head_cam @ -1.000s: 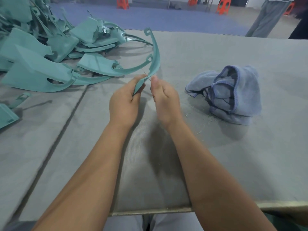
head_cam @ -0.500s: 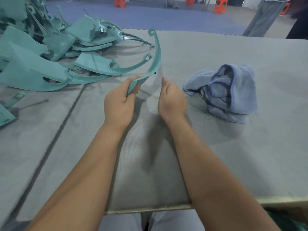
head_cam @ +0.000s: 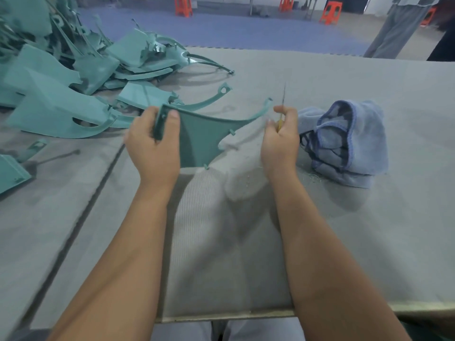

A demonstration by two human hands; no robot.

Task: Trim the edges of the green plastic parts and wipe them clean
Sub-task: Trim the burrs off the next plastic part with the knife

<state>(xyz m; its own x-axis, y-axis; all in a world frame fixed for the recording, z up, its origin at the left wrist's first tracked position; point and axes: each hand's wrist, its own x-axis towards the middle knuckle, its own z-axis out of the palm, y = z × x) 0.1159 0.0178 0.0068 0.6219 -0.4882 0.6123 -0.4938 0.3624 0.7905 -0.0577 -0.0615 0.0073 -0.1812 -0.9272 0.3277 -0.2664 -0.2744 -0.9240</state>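
The green plastic part (head_cam: 199,141) is held up above the grey tabletop (head_cam: 246,242), in front of the person, with its flat panel facing the camera. Its thick left edge sits inside the grip of the left hand (head_cam: 154,148): the thumb presses on the near face by the top left corner, and the fingers curl round behind that edge. From there the panel spreads to the right, and a thin curved arm of the part sweeps up to a tip just beside the right hand (head_cam: 282,136), without clearly touching it.

The right hand's grip is closed round a small knife (head_cam: 283,107) with a yellow handle; its thin blade points straight up above the knuckles, just right of the part's tip.

Just right of that hand a crumpled blue cloth (head_cam: 344,141) lies on the tabletop, with fine green shavings (head_cam: 312,174) scattered at its near edge. To the left and farther back lies a pile of green parts (head_cam: 69,77). Beyond the tabletop are orange stools (head_cam: 183,6) on the blue floor and, at the far right, a standing person's legs (head_cam: 396,28).
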